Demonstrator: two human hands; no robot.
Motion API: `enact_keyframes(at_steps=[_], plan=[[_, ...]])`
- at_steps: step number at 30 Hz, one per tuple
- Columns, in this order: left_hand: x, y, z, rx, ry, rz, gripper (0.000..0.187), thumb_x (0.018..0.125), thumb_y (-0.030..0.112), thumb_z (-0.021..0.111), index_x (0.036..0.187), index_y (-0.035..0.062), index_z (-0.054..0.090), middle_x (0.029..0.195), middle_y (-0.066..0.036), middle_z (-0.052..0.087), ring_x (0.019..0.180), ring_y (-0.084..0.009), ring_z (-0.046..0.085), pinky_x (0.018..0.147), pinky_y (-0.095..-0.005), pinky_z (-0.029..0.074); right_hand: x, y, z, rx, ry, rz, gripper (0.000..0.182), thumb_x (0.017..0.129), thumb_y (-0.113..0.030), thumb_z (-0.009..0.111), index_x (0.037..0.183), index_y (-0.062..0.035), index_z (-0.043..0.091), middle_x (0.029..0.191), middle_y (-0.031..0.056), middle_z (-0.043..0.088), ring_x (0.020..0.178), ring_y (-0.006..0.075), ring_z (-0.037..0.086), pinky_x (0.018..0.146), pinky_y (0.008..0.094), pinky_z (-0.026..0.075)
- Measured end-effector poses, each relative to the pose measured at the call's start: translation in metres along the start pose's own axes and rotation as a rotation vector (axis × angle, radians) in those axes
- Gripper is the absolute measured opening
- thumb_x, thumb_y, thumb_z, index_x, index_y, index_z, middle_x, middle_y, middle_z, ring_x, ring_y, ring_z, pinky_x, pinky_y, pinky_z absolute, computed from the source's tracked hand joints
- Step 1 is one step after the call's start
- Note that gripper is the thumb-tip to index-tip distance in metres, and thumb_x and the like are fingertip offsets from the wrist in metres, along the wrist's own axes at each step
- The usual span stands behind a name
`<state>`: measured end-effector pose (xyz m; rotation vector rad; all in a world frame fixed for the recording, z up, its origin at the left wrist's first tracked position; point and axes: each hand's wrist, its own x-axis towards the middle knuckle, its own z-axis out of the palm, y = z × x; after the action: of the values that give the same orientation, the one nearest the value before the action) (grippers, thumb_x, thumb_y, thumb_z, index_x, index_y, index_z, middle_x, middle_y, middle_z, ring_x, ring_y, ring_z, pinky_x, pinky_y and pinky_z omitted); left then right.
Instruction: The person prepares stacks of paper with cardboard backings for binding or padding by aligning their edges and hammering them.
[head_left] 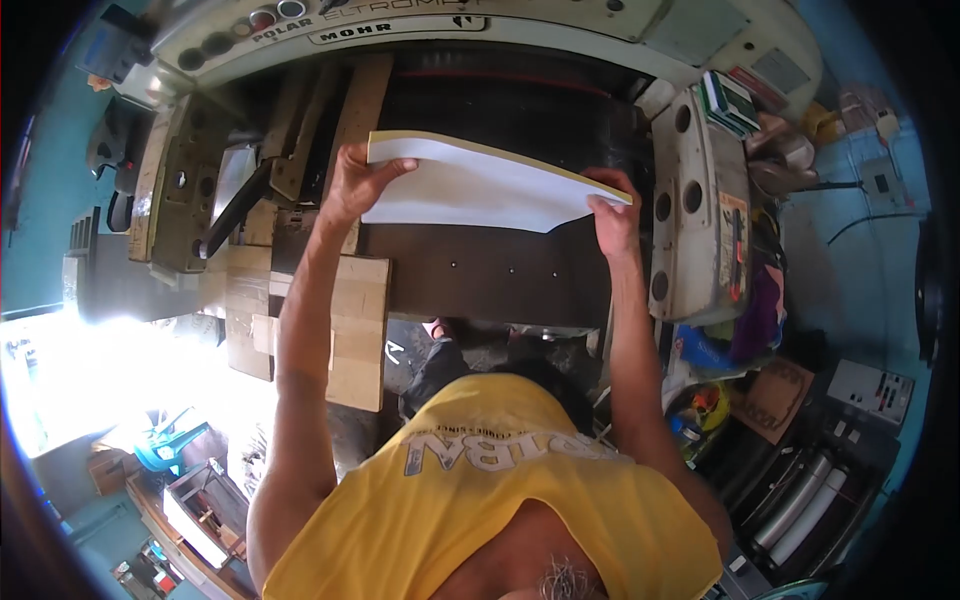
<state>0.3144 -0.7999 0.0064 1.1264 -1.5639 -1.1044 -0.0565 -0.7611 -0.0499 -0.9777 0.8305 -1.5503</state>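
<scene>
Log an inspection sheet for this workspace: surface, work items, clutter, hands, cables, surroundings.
Surface: dark machine bed with small holes, in front of the machine housing marked POLAR and MOHR.
Work items: white sheets with a yellowish far edge, bowed, held over the bed.
Clutter: cardboard at the left; green-and-white items on the right side unit; purple cloth beside it.
Grip: left hand and right hand each pinch one end of the sheets, thumbs on the near face.
Cables: one thin dark cable by the right wall; ends unclear.
Surroundings: blue walls; strong glare at lower left hides detail.
</scene>
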Motion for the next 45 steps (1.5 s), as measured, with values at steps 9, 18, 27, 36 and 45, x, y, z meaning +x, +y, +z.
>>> enact_keyframes(at_steps=[9,18,27,36,45], plan=[[-0.004,-0.098,-0.001,-0.214,0.205,-0.090,0.016,0.086,0.008,0.076,0.101,0.0034,0.075,0.089,-0.005,0.075,0.082,-0.0094,0.068,0.073,-0.0259,0.054,0.037,0.050,0.013,-0.492,0.052,-0.112,0.021,0.079,0.000,0.079,0.097,-0.0003,0.068,0.091,0.0058,0.070,0.085,0.0120,0.065,0.077,0.0257,0.053],[-0.011,-0.122,0.017,-0.155,0.323,-0.076,0.021,0.082,0.007,0.080,0.100,0.0004,0.070,0.090,-0.005,0.072,0.084,-0.0110,0.065,0.078,-0.0269,0.052,0.036,0.073,0.016,-0.620,0.022,-0.184,0.022,0.080,0.000,0.077,0.100,0.0008,0.068,0.090,0.0064,0.071,0.083,0.0122,0.066,0.075,0.0255,0.054],[-0.014,-0.134,0.021,-0.061,0.272,-0.058,0.023,0.080,0.009,0.082,0.098,-0.0009,0.072,0.088,-0.006,0.072,0.082,-0.0108,0.065,0.075,-0.0267,0.053,0.036,0.084,-0.004,-0.589,-0.032,-0.085,0.039,0.075,-0.007,0.082,0.109,-0.0006,0.065,0.098,0.0073,0.069,0.090,0.0143,0.065,0.081,0.0299,0.052],[-0.014,-0.122,0.022,-0.098,0.255,-0.086,0.021,0.080,0.008,0.082,0.097,0.0000,0.073,0.087,-0.005,0.073,0.082,-0.0107,0.066,0.075,-0.0260,0.053,0.056,-0.019,0.152,-1.208,-0.397,-0.699,0.097,0.062,-0.017,0.085,0.144,0.0004,0.037,0.140,0.0221,0.042,0.131,0.0397,0.041,0.113,0.0475,0.032],[-0.010,-0.124,0.019,-0.201,0.204,-0.035,0.018,0.078,0.007,0.082,0.092,0.0004,0.072,0.081,-0.001,0.071,0.077,-0.0078,0.063,0.069,-0.0249,0.050,0.071,0.049,0.195,-1.562,-0.812,-0.399,0.016,0.077,-0.005,0.067,0.092,-0.0066,0.062,0.087,0.0120,0.070,0.078,0.0357,0.069,0.067,0.0467,0.054]])
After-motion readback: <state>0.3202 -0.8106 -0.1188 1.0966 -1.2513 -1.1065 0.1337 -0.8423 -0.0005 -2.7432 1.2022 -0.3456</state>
